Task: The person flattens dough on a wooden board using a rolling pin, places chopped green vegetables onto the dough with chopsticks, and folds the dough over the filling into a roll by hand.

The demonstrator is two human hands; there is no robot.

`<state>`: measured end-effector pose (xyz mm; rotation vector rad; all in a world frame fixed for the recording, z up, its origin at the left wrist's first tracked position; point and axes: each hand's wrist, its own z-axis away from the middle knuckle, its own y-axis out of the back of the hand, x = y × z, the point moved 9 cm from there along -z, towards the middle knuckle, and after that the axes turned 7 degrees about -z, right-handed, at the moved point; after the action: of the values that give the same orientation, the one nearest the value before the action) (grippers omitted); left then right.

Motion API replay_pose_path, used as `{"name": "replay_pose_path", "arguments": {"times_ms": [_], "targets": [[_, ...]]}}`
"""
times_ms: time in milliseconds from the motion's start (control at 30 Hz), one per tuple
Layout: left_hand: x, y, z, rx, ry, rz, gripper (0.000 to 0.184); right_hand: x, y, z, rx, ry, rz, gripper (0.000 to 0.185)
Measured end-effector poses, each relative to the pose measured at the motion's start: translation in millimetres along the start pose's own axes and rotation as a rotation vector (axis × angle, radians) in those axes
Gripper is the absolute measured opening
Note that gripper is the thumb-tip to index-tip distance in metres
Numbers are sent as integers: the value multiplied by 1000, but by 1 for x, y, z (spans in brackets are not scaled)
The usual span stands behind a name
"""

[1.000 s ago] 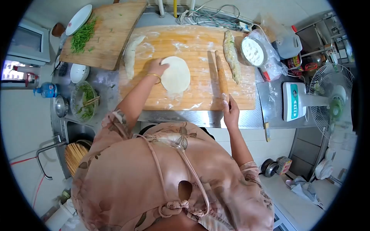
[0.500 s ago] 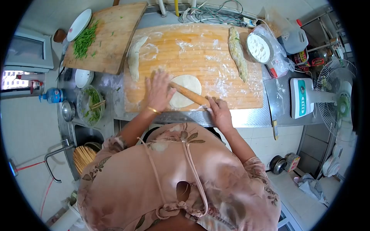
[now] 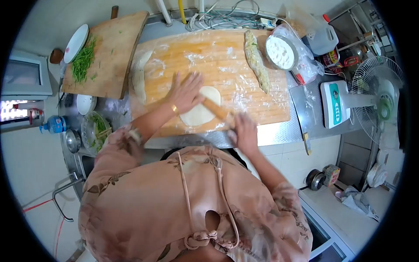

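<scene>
A wire-caged fan (image 3: 379, 102) stood just right of a white scale (image 3: 335, 104) on the metal counter (image 3: 277, 133). Tangled cables (image 3: 227, 22) lay at the back, near a yellow pipe (image 3: 182, 12). At left, a blue bottle (image 3: 56, 124) stood near a metal bowl (image 3: 73, 141); a dark pot (image 3: 315, 179) sat low at right.

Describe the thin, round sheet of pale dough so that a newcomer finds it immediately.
Start at the large, flour-dusted, light brown wooden board. Near its front edge, the thin, round, pale dough sheet lies partly under a slim wooden rolling pin. Unlike the long pale dough roll at left and the long yellowish dough roll at right, it is a flat disc.
</scene>
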<state>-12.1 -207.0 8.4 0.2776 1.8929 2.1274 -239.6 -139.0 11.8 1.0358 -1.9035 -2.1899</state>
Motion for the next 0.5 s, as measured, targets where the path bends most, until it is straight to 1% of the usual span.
{"name": "replay_pose_path", "arguments": {"times_ms": [33, 67, 133, 200, 233, 333, 367, 433, 467, 500], "targets": [[2, -2, 10, -21, -72, -25, 65, -15, -10, 19, -130, -1, -49, 66], [1, 0, 3, -26, -80, -34, 66, -23, -14, 29, -124, 63, 7, 68], [10, 4, -10, -45, -92, -25, 66, -11, -5, 28, 19, 48, 43, 68], [20, 9, -56, 28, -105, -8, 65, 6, 17, 8, 56, -58, 4, 64], [28, 14, -80, 67, -109, 1, 64, 5, 33, -3, 91, -24, 39, 62], [50, 33, -130, 201, -26, 42, 62, 44, 21, -18, -22, -172, 57, 64], [50, 39, -131, 249, 25, 117, 62, 51, 24, -21, 0, -211, 0, 62], [44, 53, -114, 324, 140, 252, 61, 39, 39, -17, 37, -222, -78, 59], [30, 52, -98, 331, 233, 327, 61, 32, 44, -14, 49, -227, -126, 58], [8, 51, -76, 341, 322, 397, 60, 19, 41, -16, 19, -149, -125, 58]]}}
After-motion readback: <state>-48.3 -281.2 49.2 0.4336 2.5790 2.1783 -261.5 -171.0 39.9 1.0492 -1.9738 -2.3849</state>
